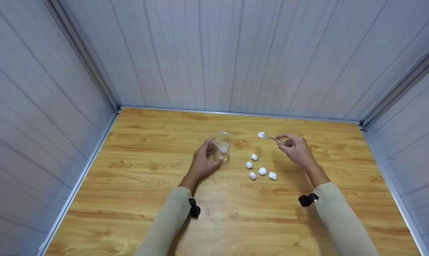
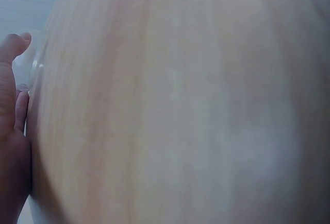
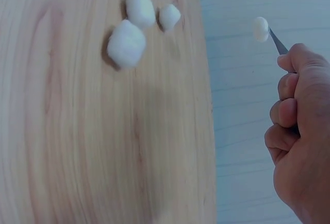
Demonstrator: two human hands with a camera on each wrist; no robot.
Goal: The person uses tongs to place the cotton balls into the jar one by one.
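My left hand [image 1: 204, 160] curls round the side of a clear glass cup [image 1: 222, 140] standing on the table. Something white shows inside the cup, low down. In my right hand [image 1: 296, 148] are metal tweezers [image 1: 276, 139], pinched between thumb and fingers. Their tips hold a white cotton ball [image 1: 261, 135], raised above the table to the right of the cup; the right wrist view also shows this cotton ball [image 3: 261, 29] at the tips. Several loose cotton balls [image 1: 262, 171] lie between the hands. Only part of the left hand [image 2: 13, 131] appears in the left wrist view.
A wood-grain table [image 1: 129, 199] lies under everything. Pale panel walls [image 1: 214, 57] enclose it at the back and both sides, with metal strips along the edges. Small black devices [image 1: 307, 200] sit on both wrists.
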